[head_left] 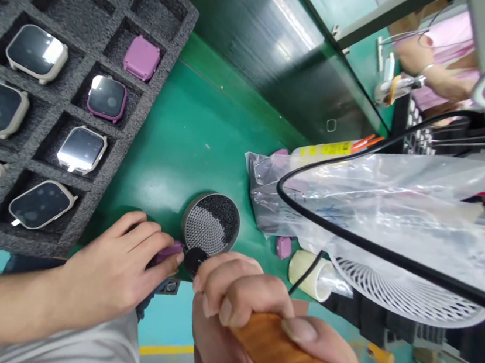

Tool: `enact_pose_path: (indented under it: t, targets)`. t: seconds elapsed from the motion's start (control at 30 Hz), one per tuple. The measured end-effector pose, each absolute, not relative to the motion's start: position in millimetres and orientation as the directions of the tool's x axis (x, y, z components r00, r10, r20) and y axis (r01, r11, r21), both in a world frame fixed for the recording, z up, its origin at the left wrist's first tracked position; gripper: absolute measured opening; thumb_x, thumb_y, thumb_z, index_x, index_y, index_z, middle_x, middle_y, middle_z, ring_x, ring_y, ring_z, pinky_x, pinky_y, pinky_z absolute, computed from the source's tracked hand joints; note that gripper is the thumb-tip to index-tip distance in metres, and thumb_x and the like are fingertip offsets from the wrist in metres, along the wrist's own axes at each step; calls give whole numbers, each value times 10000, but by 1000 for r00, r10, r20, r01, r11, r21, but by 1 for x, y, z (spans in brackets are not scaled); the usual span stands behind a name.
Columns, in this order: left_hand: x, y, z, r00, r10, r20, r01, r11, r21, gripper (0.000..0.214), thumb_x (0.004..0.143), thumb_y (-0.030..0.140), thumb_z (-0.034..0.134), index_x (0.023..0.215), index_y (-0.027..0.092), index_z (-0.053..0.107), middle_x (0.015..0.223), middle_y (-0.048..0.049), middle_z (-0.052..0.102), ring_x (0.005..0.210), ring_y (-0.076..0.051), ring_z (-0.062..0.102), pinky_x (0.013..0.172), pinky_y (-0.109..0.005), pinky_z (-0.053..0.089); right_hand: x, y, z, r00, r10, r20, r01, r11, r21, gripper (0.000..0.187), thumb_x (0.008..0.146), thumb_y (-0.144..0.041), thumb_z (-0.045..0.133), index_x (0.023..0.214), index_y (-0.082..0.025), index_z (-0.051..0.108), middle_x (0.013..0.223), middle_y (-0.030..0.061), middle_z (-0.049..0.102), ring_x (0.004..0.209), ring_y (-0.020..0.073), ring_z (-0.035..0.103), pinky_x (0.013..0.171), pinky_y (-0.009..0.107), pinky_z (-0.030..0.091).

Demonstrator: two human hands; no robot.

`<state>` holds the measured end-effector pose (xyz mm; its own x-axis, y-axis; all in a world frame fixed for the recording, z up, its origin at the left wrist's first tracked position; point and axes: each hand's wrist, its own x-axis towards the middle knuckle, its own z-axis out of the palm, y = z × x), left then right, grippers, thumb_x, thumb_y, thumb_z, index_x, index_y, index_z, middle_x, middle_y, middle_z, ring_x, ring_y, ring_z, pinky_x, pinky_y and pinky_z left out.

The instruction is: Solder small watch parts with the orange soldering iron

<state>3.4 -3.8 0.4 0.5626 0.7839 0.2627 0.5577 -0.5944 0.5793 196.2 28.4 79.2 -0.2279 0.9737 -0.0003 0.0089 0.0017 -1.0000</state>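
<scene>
My left hand (123, 267) is closed around a purple watch case (167, 252), mostly covered by the fingers, near the front edge of the green table. In my right hand (241, 299) is an electric screwdriver (284, 348) with an orange-brown body. Its black nose (194, 261) points left, close beside the purple case; whether they touch is hidden. Just beyond both hands stands a round grey cup (185, 221) with a dimpled bottom and a heap of tiny black pieces, apparently screws.
At left, a grey foam tray (143, 128) holds several watches and purple cases in its pockets. A plastic bag (333, 198), a black cable (375, 254), a loose purple case (283, 246), a tape roll (310, 274) and a white fan grille (405, 293) crowd the right. A co-worker's arm (444, 82) shows beyond.
</scene>
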Motion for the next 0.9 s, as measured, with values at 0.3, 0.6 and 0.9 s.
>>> enact_pose_path:
  t: [0.3, 0.6, 0.9]
  targets:
    - [5, -1, 1, 535, 785, 312, 562, -606, 563, 279, 1026, 148, 525, 1232, 157, 713, 1154, -92, 701, 1039, -273, 591, 999, -494, 406, 203, 10, 36, -14, 969, 247, -44, 246, -968, 273, 1008, -562, 469, 1017, -402, 690, 607, -53, 431, 459, 199, 501, 461, 455, 546]
    - [3, -5, -3, 574, 775, 264, 556, -606, 569, 328, 1040, 196, 497, 1298, 146, 692, 1201, -99, 705, 1092, -292, 587, 1070, -521, 368, 234, 1, 53, -172, 985, -11, 37, -5, -999, 328, 1028, -514, 494, 855, -350, 719, 581, -47, 484, 506, 220, 562, 582, 505, 594]
    - [4, -2, 0, 563, 779, 275, 554, -603, 574, 269, 1018, 172, 539, 1217, 164, 720, 1209, -95, 702, 1082, -280, 590, 1044, -503, 392, 206, 23, 59, -259, 965, 43, 61, 60, -996, 386, 1063, -526, 406, 902, -334, 700, 584, -50, 528, 552, 210, 615, 591, 473, 603]
